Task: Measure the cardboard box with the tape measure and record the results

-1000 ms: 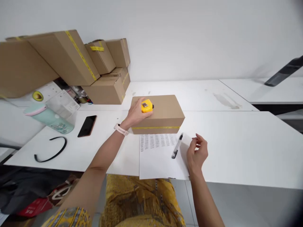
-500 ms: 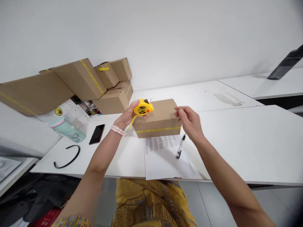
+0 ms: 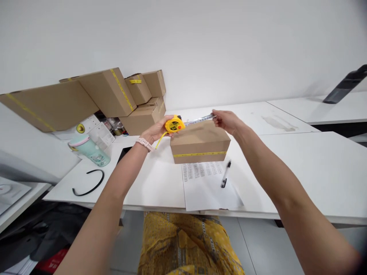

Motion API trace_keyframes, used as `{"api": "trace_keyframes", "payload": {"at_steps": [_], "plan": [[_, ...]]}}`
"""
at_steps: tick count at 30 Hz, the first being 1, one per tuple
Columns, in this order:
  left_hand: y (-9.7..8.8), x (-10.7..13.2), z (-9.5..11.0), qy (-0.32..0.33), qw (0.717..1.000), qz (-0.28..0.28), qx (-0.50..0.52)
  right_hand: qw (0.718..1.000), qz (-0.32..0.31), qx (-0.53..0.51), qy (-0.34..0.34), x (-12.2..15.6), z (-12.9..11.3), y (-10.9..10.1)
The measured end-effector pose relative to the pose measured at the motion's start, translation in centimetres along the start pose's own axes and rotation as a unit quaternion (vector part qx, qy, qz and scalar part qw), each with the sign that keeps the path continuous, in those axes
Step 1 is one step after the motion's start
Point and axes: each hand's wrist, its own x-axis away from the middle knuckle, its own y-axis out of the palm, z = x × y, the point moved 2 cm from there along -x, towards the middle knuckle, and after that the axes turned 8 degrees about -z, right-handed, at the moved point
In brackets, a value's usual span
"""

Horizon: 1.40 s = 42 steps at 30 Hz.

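Note:
My left hand (image 3: 157,130) grips a yellow tape measure (image 3: 174,124), its yellow wrist strap hanging below. A length of metal blade (image 3: 199,120) stretches from the case to my right hand (image 3: 226,120), whose fingers pinch its free end. Both hands are above a closed cardboard box (image 3: 200,142) with a yellow tape stripe along its front side. Under the front of that box lies a printed sheet of paper (image 3: 210,194), and a pen (image 3: 226,174) rests on the sheet to the right.
Several cardboard boxes (image 3: 106,91) are stacked at the back left. Nearer stand a mint tumbler (image 3: 93,151), a partly covered phone (image 3: 124,153) and a black headband (image 3: 93,187). A dark bottle (image 3: 342,88) is on the far right table. The table's front edge runs before me.
My right hand has moved up from beside the box and now holds the blade's end, with blade drawn out of the case. The view has shifted slightly.

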Motion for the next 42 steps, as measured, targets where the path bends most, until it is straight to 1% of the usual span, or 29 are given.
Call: {"api": "trace_keyframes", "payload": {"at_steps": [2,4,6,8,10,13,16,18,21,23,26,29,33,36,39,42], "plan": [[-2.5,1.0,-0.3,-0.025,0.999,0.035,-0.004,0.997,0.071,0.026,0.001,-0.7,0.8,-3.1],[-4.9,1.8,-1.0,-0.056,0.996,0.066,-0.014,0.990,0.124,0.059,0.019,-0.9,2.1,-5.5],[-6.6,2.2,-1.9,-0.077,0.993,0.090,-0.021,0.984,0.149,0.087,0.039,-0.9,3.7,-6.8],[-7.6,2.2,-2.8,-0.087,0.991,0.101,-0.021,0.982,0.154,0.102,0.047,-0.9,5.1,-6.9],[-8.0,2.1,-3.5,-0.095,0.990,0.102,-0.020,0.982,0.149,0.109,0.046,-0.9,6.1,-6.4],[-8.0,1.7,-4.0,-0.100,0.990,0.094,-0.021,0.982,0.141,0.122,0.029,-1.2,7.0,-5.7],[-8.3,1.4,-4.3,-0.098,0.992,0.075,-0.027,0.982,0.143,0.124,0.008,-1.4,7.4,-5.6],[-8.7,1.2,-4.4,-0.097,0.993,0.060,-0.031,0.983,0.144,0.118,0.013,-1.4,7.6,-5.7],[-9.5,0.8,-4.4,-0.087,0.995,0.039,-0.033,0.983,0.144,0.112,0.036,-1.3,7.8,-5.7],[-10.1,0.4,-4.6,-0.082,0.996,0.033,-0.028,0.980,0.156,0.114,0.046,-1.2,7.7,-5.6],[-10.6,0.0,-4.9,-0.082,0.995,0.046,-0.020,0.975,0.175,0.125,0.051,-1.1,7.4,-5.2],[-10.6,-0.1,-5.1,-0.078,0.996,0.048,-0.023,0.970,0.186,0.148,0.053,-1.0,7.2,-5.0],[-10.4,0.4,-4.9,-0.071,0.996,0.024,-0.042,0.960,0.182,0.205,0.056,-1.0,7.5,-5.5],[-10.5,1.0,-4.8,-0.076,0.995,0.009,-0.065,0.948,0.180,0.260,0.042,-1.2,7.9,-6.0],[-10.9,1.8,-4.8,-0.077,0.994,0.027,-0.071,0.936,0.182,0.301,0.029,-1.5,8.2,-6.4],[-11.2,2.5,-5.1,-0.074,0.994,0.049,-0.063,0.932,0.181,0.314,0.026,-1.7,8.3,-6.6]]}}
